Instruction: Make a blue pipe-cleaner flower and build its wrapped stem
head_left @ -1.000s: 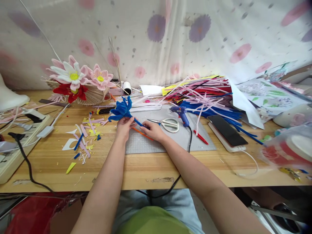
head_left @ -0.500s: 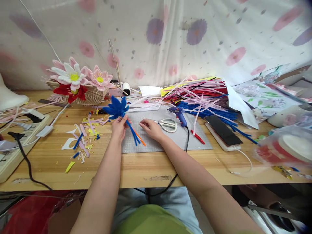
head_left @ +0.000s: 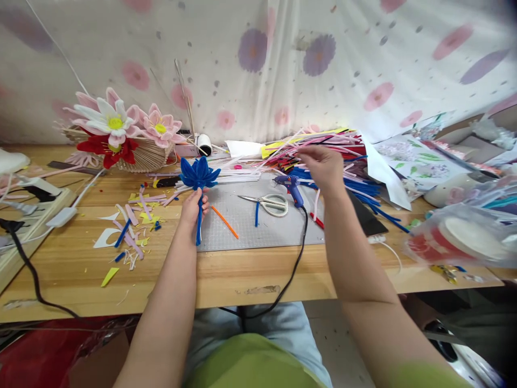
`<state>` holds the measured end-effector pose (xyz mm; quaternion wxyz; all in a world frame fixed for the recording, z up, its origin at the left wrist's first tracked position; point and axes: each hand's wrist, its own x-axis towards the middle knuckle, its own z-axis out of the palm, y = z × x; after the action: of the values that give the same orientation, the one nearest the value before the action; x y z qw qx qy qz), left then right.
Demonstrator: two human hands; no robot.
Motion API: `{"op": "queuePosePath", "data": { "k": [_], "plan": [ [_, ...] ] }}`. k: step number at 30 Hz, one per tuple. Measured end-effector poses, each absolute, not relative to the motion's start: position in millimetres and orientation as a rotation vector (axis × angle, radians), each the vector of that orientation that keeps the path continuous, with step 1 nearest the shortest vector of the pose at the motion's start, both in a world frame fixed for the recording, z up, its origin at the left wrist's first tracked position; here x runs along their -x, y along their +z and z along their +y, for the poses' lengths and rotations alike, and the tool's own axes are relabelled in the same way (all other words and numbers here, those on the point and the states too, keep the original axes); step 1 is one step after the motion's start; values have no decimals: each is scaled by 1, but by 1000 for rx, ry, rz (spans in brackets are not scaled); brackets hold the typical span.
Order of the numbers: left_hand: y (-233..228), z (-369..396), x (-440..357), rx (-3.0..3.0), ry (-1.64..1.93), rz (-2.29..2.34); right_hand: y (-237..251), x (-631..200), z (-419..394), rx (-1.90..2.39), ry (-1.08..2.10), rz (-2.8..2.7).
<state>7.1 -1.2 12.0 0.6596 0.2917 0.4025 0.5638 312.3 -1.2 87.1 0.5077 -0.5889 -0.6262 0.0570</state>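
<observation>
My left hand (head_left: pixel 193 209) is closed round the stem of a blue pipe-cleaner flower (head_left: pixel 199 173), which stands upright with its petals spread above my fingers. My right hand (head_left: pixel 325 166) is over the heap of coloured pipe cleaners (head_left: pixel 278 146), fingertips drawn together at its pink strands; what they pinch, if anything, I cannot make out. On the grey cutting mat (head_left: pixel 238 240) lie an orange pipe cleaner (head_left: pixel 225 222), a short blue piece (head_left: pixel 256 214) and white-handled scissors (head_left: pixel 274 205). A blue glue gun (head_left: pixel 293 188) lies below my right hand.
Scraps (head_left: pixel 131 229) litter the table on the left, beside a power strip (head_left: pixel 52 213). A basket of pipe-cleaner flowers (head_left: pixel 115 124) stands behind them. My right forearm partly covers a phone (head_left: pixel 369 218). The glue gun's black cord (head_left: pixel 298 258) runs off the front edge.
My right hand has moved from the mat up and right to the pipe-cleaner heap. The blue flower is now more upright. The orange pipe cleaner, earlier beside its stem, shows apart on the mat.
</observation>
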Motion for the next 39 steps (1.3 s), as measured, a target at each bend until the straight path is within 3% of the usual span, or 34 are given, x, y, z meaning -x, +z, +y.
{"op": "queuePosePath", "data": {
  "k": [6, 10, 22, 30, 39],
  "plan": [
    [8, 1, -15, -717, 1284, 963, 63, -389, 32, 2104, 32, -1700],
    [7, -1, -17, -755, 1260, 980, 40, -396, 41, 2299, -71, -1961],
    [1, 1, -13, -774, 1254, 966, 16, -391, 62, 2316, -382, -2162],
    [1, 2, -16, -745, 1280, 950, 26, -392, 64, 2308, -360, -2049],
    [-2, 2, -15, -723, 1324, 930, 57, -392, 54, 2401, -118, -1840]
  ]
}}
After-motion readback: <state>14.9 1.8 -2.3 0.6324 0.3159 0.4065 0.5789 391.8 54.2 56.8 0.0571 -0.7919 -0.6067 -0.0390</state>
